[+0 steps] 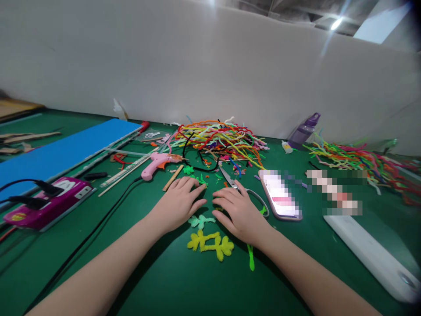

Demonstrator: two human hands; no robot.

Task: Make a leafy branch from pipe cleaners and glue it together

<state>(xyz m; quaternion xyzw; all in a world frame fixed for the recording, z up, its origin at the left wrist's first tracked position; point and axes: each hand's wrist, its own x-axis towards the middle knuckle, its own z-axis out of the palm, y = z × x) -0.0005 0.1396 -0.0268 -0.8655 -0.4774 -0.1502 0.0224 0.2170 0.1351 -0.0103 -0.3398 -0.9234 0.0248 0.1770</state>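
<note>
Palm down and fingers apart, my left hand (179, 204) is low over the green table. A wooden stick (173, 178) and a green pipe-cleaner flower (188, 170) lie just beyond its fingers. My right hand (241, 213) faces it, fingers also apart, partly covering a pair of scissors (227, 176); whether it touches them I cannot tell. Below and between the hands are a mint pipe-cleaner flower (201, 221) and yellow pipe-cleaner flowers (210, 244) with bent stems. A bright green pipe-cleaner piece (251, 258) sticks out under my right wrist. Neither hand visibly holds anything.
A pink glue gun (154, 165) with a black cord lies left of a big pipe-cleaner heap (217, 136). Farther left are a magenta power strip (55, 202) and blue board (72, 147). Rightward: a phone (279, 195), white device (371, 256), purple bottle (301, 133), more pipe cleaners (348, 160).
</note>
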